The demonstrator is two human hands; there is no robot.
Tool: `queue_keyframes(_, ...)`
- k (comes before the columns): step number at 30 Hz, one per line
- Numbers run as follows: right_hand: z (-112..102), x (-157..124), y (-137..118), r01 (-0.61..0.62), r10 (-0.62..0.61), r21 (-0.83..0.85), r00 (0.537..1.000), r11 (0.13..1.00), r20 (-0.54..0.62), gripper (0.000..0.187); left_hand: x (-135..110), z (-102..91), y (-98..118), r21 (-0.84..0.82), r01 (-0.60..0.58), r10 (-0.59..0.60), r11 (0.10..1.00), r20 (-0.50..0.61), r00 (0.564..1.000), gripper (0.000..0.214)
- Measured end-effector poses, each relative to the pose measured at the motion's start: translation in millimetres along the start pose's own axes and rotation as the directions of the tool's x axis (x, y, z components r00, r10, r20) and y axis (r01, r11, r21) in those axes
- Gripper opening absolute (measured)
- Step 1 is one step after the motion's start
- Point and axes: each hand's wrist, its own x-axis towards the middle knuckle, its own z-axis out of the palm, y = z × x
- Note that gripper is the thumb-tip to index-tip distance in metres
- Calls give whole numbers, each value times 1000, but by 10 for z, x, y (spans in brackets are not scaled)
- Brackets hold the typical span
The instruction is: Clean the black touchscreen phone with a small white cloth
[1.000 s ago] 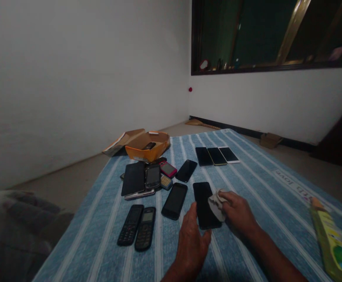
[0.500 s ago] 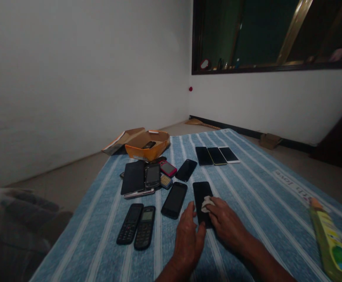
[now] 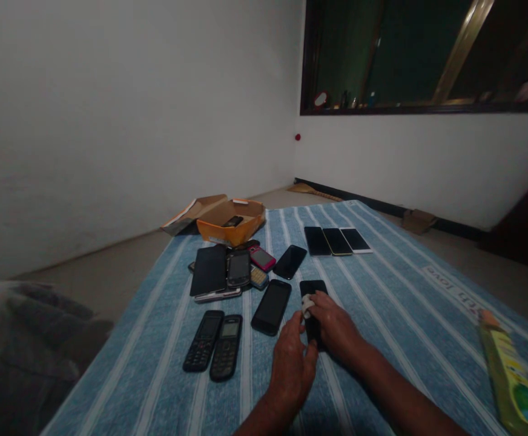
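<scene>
A black smartphone [image 3: 313, 287] lies flat on the blue striped towel [image 3: 395, 290]. My right hand [image 3: 334, 327] presses a small white cloth [image 3: 307, 304] onto its screen, fingers closed round the cloth. My left hand [image 3: 291, 363] rests at the phone's near left edge, thumb and fingers pinching its corner. Most of the phone is hidden under my hands.
Left of it lie another black smartphone [image 3: 272, 306], two keypad phones [image 3: 214, 348] and a heap of phones [image 3: 230, 269]. Three smartphones [image 3: 336, 240] sit in a row farther back. An orange cardboard box [image 3: 230, 219] stands behind. A yellow-green bottle [image 3: 509, 375] lies at right.
My right hand has slid the cloth leftwards and up the phone's screen, covering more of it. My left hand stayed at the phone's near corner.
</scene>
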Motion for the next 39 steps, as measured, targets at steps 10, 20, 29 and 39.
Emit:
queue_keyframes(10, -67, 281, 71, -69, 69, -21, 998, 997, 6, 37, 6, -28, 17, -59, 36, -36, 998, 0, 999, 54)
queue_keyframes(20, -19, 264, 28, 49, -50, 69, 999, 996, 19, 40, 29, -69, 53, -38, 21, -21, 999, 5, 1000, 52)
queue_keyframes(29, -68, 401, 251, -113, 117, 81, 991, 990, -56, 41, 37, -54, 41, -26, 33, -33, 999, -4, 999, 50)
queue_keyframes(39, 47, -139, -17, -91, 101, 79, 985, 993, -137, 35, 35, -72, 42, -44, 18, -18, 999, -5, 1000, 49)
